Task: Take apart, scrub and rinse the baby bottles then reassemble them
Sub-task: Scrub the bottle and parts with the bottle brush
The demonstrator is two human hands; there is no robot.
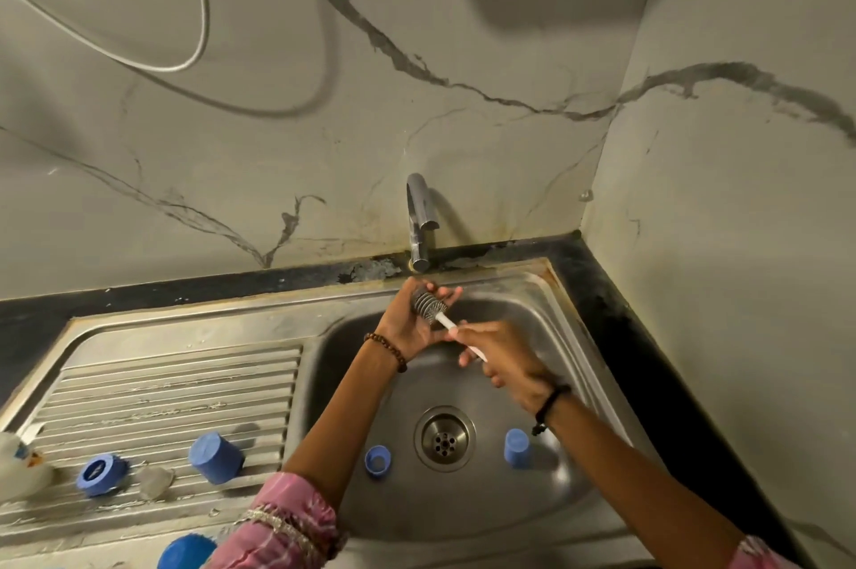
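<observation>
Over the sink basin (463, 508), under the tap (420, 221), my right hand (505, 357) grips the white handle of a bottle brush (431, 305). My left hand (414, 318) cups the brush's grey ribbed head, fingers curled round it. In the basin a blue ring (377, 460) lies left of the drain (444, 438) and a blue cap (516, 448) stands to the right of it. On the draining board (162, 388) lie a blue cap (215, 457), a blue collar (101, 475), a clear teat (155, 481) and a clear bottle (18, 466) at the left edge.
Another blue part (187, 552) shows at the bottom edge beside my left sleeve. Marbled walls close in behind and on the right. A black counter strip (616, 318) frames the sink. A hose (194, 12) hangs on the wall at upper left.
</observation>
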